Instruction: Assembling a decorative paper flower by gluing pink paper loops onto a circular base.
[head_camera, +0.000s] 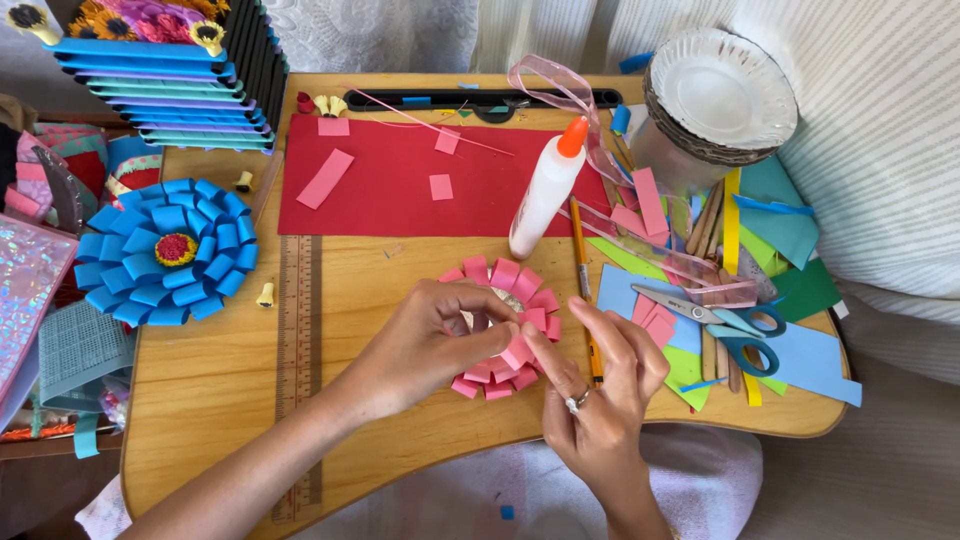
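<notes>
Both hands are down on the pink paper flower (505, 325), which lies flat on the wooden table (400, 290) just below the glue bottle (546, 190). The left hand (425, 345) curls over the flower's left half, fingers closed on its ring of loops. The right hand (600, 375) comes in from the lower right, thumb and forefinger pinched on one pink loop at the right edge. The scissors (715, 320) lie well off to the right.
</notes>
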